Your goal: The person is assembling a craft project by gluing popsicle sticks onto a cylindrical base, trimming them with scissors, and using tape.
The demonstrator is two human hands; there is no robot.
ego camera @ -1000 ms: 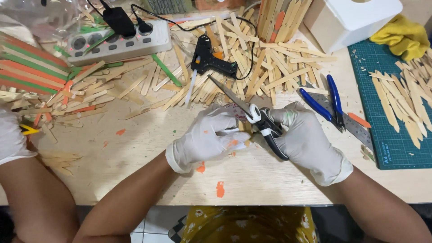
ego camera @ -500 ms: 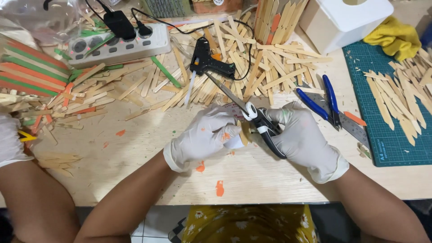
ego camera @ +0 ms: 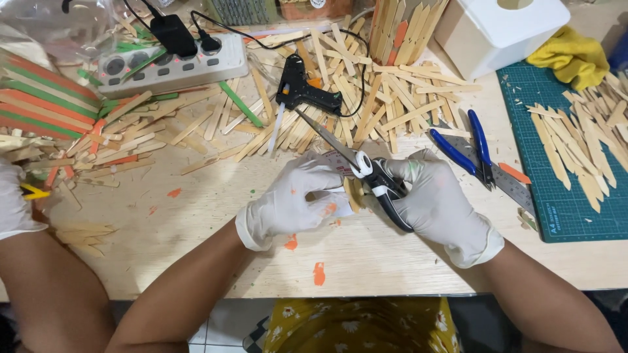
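Scissors point(ego camera: 366, 173) clamped in your right hand point(ego camera: 438, 206), blades on the small wooden piece point(ego camera: 354, 195) your left hand point(ego camera: 294, 199) pinches at table centre; cut looks mid-way, big stick pile point(ego camera: 366, 104) far side untouched

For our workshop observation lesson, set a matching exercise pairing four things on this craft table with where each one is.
Things:
1. scissors
2. glue gun
3. blue-handled pliers
4. yellow cloth

Places:
A. at the top edge of the green cutting mat
B. on the heap of wooden sticks
C. in the right hand
D. just left of the green mat

Pairs: 1-C, 2-B, 3-D, 4-A
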